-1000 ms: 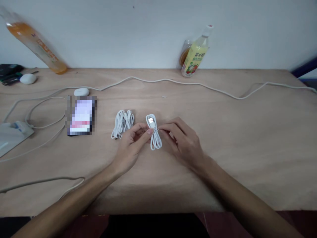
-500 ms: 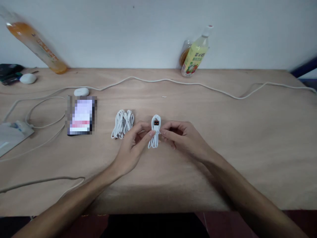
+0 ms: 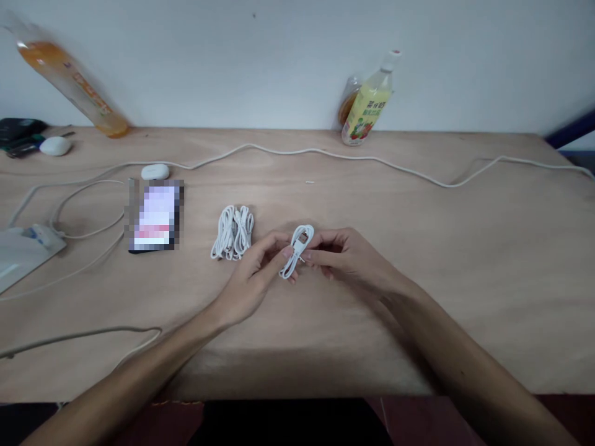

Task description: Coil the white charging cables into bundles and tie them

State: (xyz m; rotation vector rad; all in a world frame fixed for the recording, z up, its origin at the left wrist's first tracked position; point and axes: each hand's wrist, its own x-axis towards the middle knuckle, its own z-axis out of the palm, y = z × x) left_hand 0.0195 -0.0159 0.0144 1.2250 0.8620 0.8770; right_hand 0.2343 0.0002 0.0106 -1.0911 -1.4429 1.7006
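Observation:
A coiled white USB cable (image 3: 297,248) is held between my two hands above the table, tilted with its upper loop to the right. The metal USB plug shows inside that loop. My left hand (image 3: 260,266) pinches the bundle's left side between thumb and fingers. From the right, my right hand (image 3: 346,254) has its thumb and fingertips closed at the tie round the coil's middle; a thin white tie end sticks out there. Bundled white cables (image 3: 232,232) lie together on the table, just beyond my left hand.
A phone (image 3: 155,217) and a white earbud case (image 3: 155,171) lie to the left. Along the back runs a long white cord (image 3: 316,150). A yellow-labelled bottle (image 3: 369,108) and an orange drink bottle (image 3: 69,83) lean against the wall. More cables lie on the table's left.
The cable bundle has turned clockwise in my fingers, its upper loop swinging right and its plug now seen from another side. Both hands remain on it.

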